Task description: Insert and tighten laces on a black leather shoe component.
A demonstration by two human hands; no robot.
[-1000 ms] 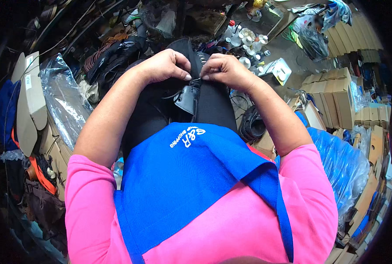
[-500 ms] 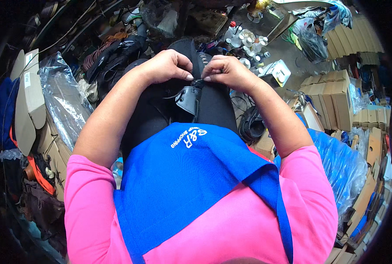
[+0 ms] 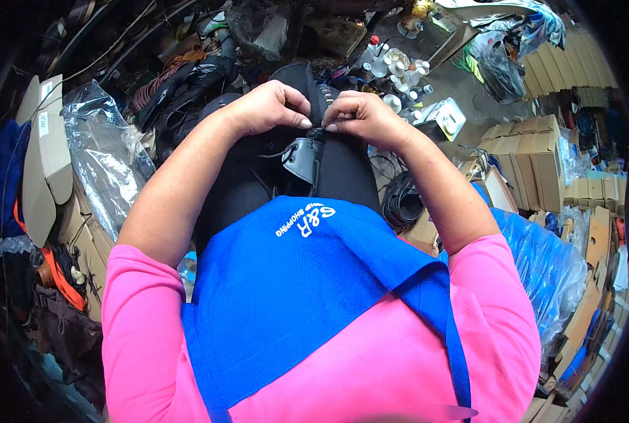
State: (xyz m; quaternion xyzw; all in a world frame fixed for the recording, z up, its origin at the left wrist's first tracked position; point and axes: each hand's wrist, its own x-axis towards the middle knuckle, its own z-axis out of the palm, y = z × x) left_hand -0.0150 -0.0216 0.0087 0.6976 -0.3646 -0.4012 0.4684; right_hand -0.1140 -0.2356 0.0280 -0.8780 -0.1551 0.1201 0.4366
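Over the apron (image 3: 286, 275), the way lies open up to the shoe (image 3: 302, 161), which blocks the slim gap between left hand (image 3: 277, 109) and right hand (image 3: 365, 116). Bottles (image 3: 397, 68) crowd beyond the right hand; floor (image 3: 475, 99) leaves passage between them and the boxes (image 3: 526, 156).

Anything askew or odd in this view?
Yes: the blue apron sits askew, its edge slanting across the pink shirt, with a fold toward the right. The black leather piece is too small to judge for damage.

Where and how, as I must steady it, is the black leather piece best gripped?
Probably pinch the near edge of the black leather piece, approached from the blue apron side: that edge looks free and faces the apron, while the left hand and right hand crowd the far end.
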